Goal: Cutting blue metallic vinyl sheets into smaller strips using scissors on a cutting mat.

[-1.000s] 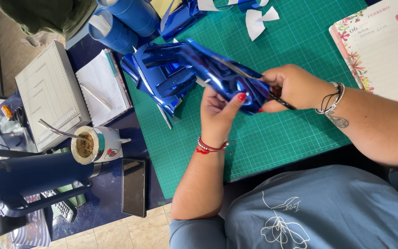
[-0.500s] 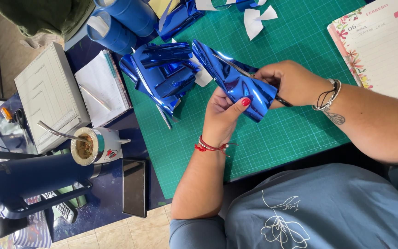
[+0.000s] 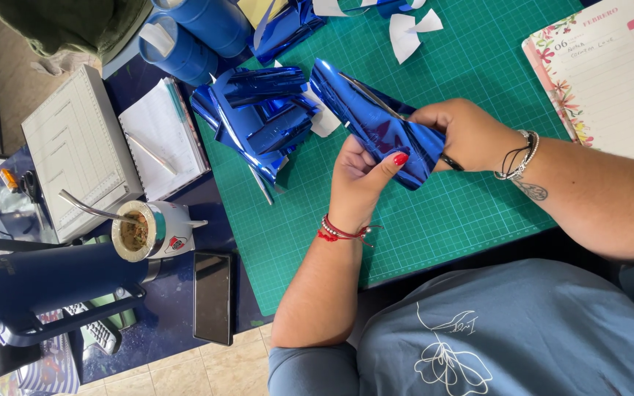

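Centre of frame: my left hand [image 3: 361,180] pinches one blue foil strip [image 3: 376,121] from below, thumb pressed on it; my right hand [image 3: 464,132] is closed on one pair of scissors [image 3: 376,95] that lies along the strip, above the green mat [image 3: 464,220]. Upper left: one heap of foil loops [image 3: 258,117], two blue rolls [image 3: 192,37]. Lower left: one phone [image 3: 213,297], one cup [image 3: 148,231].

A home craft desk: a green cutting mat [image 3: 434,213], blue foil rolls [image 3: 199,33], a planner [image 3: 610,73], a mate cup [image 3: 152,231] and a phone [image 3: 213,297].
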